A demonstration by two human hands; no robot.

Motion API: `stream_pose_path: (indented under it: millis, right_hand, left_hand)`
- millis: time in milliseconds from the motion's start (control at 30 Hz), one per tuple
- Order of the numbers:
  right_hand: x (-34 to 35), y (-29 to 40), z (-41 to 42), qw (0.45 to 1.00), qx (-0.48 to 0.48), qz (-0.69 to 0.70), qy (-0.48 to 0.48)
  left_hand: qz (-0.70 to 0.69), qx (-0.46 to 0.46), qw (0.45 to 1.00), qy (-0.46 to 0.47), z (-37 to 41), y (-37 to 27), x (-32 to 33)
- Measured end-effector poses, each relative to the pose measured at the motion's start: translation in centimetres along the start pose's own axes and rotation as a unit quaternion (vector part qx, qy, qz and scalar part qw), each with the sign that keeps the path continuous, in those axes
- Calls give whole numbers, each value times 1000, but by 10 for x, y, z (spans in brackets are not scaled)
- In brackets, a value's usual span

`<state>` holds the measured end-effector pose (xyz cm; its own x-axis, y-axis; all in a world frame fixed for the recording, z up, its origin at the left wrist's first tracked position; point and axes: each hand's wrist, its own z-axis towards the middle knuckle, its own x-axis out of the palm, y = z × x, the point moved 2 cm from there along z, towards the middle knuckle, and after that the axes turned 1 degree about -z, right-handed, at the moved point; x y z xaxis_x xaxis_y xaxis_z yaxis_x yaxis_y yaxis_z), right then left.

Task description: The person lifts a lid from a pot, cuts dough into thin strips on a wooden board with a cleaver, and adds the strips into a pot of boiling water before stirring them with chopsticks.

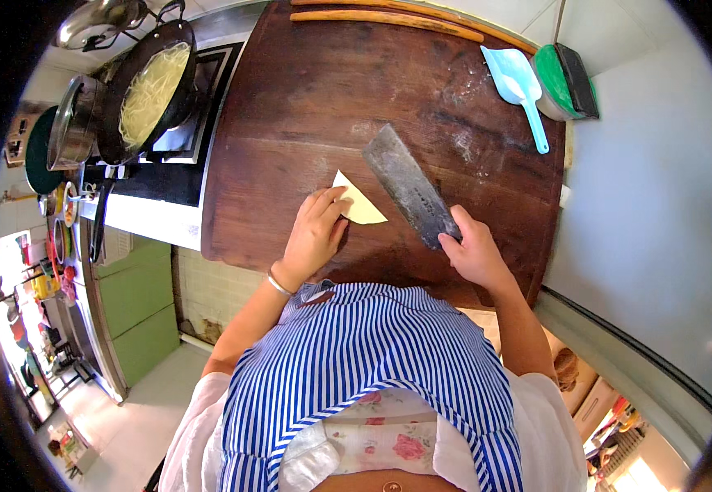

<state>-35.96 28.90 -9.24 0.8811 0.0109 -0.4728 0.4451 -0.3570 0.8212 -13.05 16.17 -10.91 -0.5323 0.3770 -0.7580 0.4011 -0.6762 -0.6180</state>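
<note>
My left hand [321, 226] rests on the dark wooden board, its fingers over the left edge of a pale, flat, pointed piece of dough [363, 208]. The fingertips touch the dough and hide part of it. In my right hand [474, 247] is the handle end of a Chinese cleaver [402, 178]. Its broad, worn grey blade slants up and to the left, to the right of the dough and apart from it. The blade bears some marks. Its grip is covered by my fingers.
Light flour smears mark the wooden board [294, 92]. Two rolling pins [387, 23] lie along its far edge. A blue scoop [513, 80] and a green-topped container [551, 80] stand at the far right. On the stove at left, a black wok [110, 111] holds noodles [156, 92], beside a lidded pot [73, 126].
</note>
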Motion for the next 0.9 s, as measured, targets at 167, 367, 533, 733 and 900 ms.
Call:
stream_pose_path:
  millis: [167, 367, 533, 733, 900]
  right_hand:
    - [-17, 16, 10, 986, -24, -142, -84]
    - [1, 50, 7, 966, -101, -224, -77]
    - [29, 62, 5, 955, -98, -278, -18]
    - [36, 71, 2, 950, -99, -297, -11]
    - [38, 70, 0, 947, -98, -305, -7]
  left_hand:
    - [-34, 6, 999, -26, -2, 3, 0]
    - [-35, 68, 997, -17, 5, 10, 18]
    - [-17, 82, 997, 5, 7, 13, 21]
    - [-21, 82, 996, -11, 5, 15, 22]
    - [-22, 80, 997, -4, 5, 16, 24]
